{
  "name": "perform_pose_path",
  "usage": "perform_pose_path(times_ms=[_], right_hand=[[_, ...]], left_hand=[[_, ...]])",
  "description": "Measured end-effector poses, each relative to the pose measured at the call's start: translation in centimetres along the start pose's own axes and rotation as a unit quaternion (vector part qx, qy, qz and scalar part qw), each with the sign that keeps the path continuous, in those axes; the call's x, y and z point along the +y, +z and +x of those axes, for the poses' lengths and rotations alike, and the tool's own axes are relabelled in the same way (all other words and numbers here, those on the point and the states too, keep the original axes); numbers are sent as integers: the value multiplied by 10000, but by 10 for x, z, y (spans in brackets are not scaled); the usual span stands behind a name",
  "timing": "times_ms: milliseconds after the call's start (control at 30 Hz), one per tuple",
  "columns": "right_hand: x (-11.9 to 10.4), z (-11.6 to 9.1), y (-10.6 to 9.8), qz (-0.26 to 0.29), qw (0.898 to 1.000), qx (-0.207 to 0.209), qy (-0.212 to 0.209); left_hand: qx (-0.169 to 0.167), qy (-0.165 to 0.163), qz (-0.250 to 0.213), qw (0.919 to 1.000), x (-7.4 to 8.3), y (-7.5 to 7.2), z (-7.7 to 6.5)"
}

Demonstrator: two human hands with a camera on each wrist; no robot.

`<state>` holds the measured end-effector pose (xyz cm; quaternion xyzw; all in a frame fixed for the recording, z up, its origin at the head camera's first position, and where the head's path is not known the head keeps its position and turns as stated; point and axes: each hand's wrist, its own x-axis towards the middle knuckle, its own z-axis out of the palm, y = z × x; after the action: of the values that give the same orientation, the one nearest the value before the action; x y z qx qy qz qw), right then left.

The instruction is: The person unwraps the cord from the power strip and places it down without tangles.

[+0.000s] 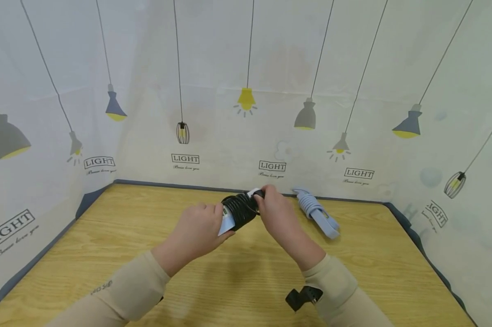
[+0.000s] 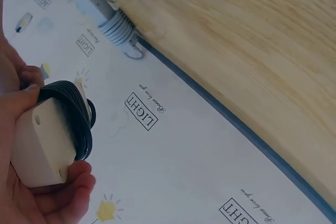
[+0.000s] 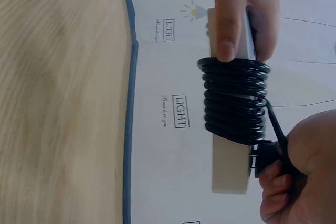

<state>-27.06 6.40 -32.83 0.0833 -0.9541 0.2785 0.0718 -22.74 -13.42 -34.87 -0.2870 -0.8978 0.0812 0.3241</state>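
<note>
My left hand grips one end of a white power strip, held up above the table. A black cord is wound in several tight turns round the middle of the strip. My right hand is at the other end, its fingers curled round the black plug of that cord. The plug's pins point toward the strip's side, close against it. In the left wrist view, the strip's broad face lies in the left palm, fingers around its edge.
A second power strip, pale blue-grey with its cord wrapped round it, lies on the wooden table near the back edge, right of my hands. A small black device shows below my right cuff. A lamp-printed curtain surrounds the table.
</note>
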Motion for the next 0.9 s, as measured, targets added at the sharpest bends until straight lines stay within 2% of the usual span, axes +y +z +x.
perform_pose_path(times_ms=[167, 400, 500, 567, 767, 900], right_hand=[[-3, -1, -1, -312, 9990, 247, -219], [-2, -4, 3, -194, 9906, 1120, -759], [-1, -4, 4, -167, 9864, 1366, -893], [0, -4, 3, -169, 9860, 1370, -931], [1, -1, -2, -391, 9906, 1041, -797], [2, -1, -2, -447, 9878, 1198, -886]], left_hand=[[44, -148, -12, 9999, 3, 1, -1], [243, -295, -110, 9992, 6, -4, 3], [316, -317, -148, 9989, 8, -6, 5], [334, -303, -137, 9989, 9, -6, 6], [330, -294, -89, 9990, 12, -4, 5], [300, -460, -267, 9981, 14, -5, 5]])
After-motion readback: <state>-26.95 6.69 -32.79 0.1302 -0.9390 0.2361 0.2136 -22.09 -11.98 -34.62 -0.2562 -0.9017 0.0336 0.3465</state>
